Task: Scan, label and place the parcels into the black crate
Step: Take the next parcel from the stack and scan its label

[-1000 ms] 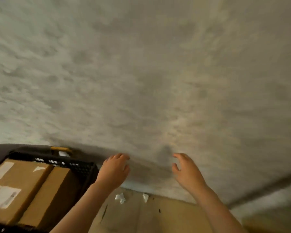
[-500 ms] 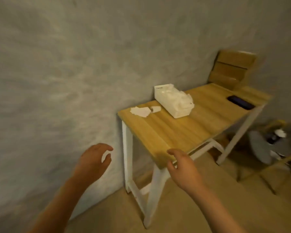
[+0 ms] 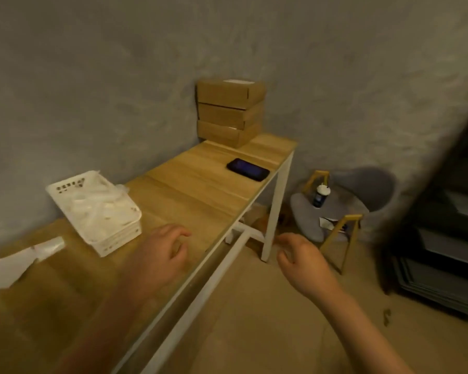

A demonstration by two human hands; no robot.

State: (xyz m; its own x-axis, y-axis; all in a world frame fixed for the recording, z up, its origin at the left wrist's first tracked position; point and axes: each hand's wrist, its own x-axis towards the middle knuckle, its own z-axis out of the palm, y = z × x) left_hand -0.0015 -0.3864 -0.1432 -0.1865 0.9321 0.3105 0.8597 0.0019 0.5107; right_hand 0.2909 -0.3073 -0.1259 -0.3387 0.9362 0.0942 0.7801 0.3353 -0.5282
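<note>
Head view: I note both hands empty, fingers loosely curled and apart. Left hand (image 3: 164, 251) hovers above the wooden table (image 3: 195, 190); right hand (image 3: 303, 261) hangs past the table's front edge, above the floor. Three cardboard parcels (image 3: 229, 112) sit stacked at the table's far end against the wall, well apart from both hands. Black phone (image 3: 247, 169) lies near the stack. White basket (image 3: 95, 211) stands left of my left hand.

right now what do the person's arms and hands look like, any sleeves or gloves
Both forearms are bare as far as the frame shows: no sleeves, gloves, watch or rings visible. The left hand and right hand are bare too; motion blur hides any finer marks.
</note>
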